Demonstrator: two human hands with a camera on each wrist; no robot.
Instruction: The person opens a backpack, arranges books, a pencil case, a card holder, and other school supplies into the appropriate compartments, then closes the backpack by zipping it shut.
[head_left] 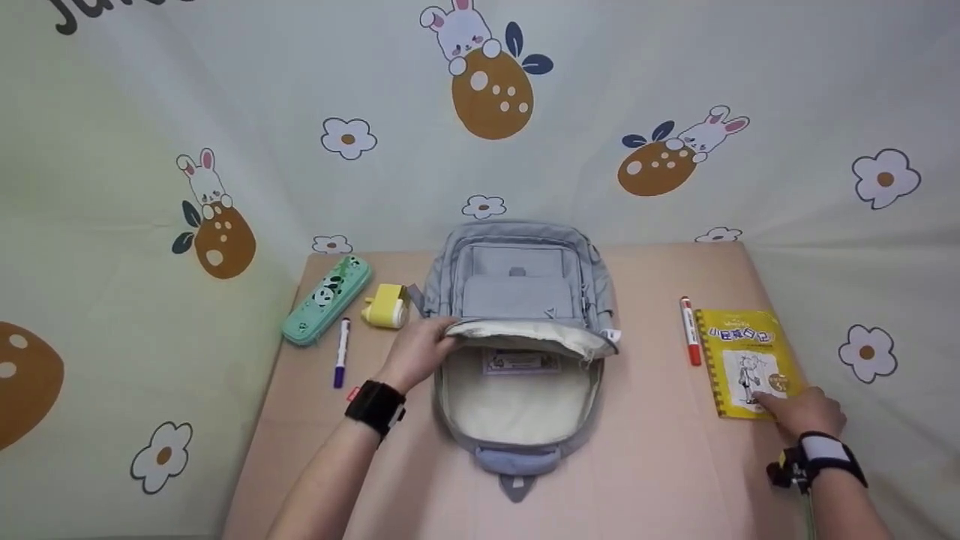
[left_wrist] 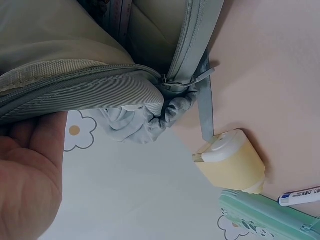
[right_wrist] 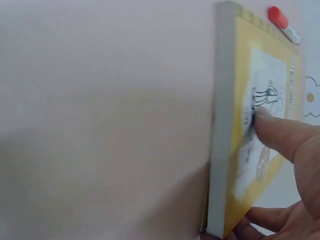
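A grey backpack lies on the table with its main compartment unzipped, the cream lining showing. My left hand grips the edge of the raised flap at its left side, fingers tucked under the zipper rim. At the right, my right hand holds a yellow book by its lower right corner. The thumb lies on the cover and the other fingers curl at the edge, partly hidden beneath the book.
Left of the backpack are a green panda pencil case, a yellow-and-white object and a purple-capped marker. A red-capped marker lies beside the book. A printed cloth hangs behind the pink table.
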